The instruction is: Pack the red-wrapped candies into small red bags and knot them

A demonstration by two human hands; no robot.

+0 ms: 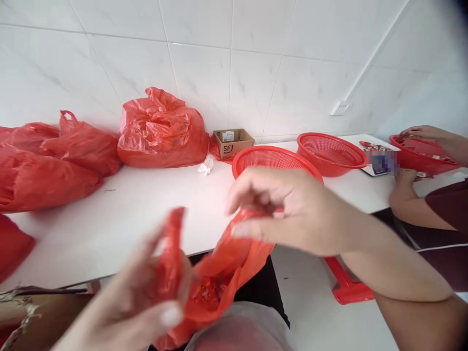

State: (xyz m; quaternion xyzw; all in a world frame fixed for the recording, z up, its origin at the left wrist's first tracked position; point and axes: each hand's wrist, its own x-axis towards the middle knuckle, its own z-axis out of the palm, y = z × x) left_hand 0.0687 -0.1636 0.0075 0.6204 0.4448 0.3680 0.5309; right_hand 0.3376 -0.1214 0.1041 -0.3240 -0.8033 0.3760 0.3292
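A red plastic bag hangs open over the lap below the table's front edge, with small red and yellow packets inside. My left hand holds one side of its rim, a red handle standing up between thumb and fingers; the hand is blurred. My right hand grips the opposite side near the top, its fingers curled over the plastic. Behind my right hand stands a red mesh basket, partly covered by it.
Full red bags line the wall at the left. A small cardboard box, crumpled tissue and a second red basket stand on the white table. At the right, another person's hands work around a red basin.
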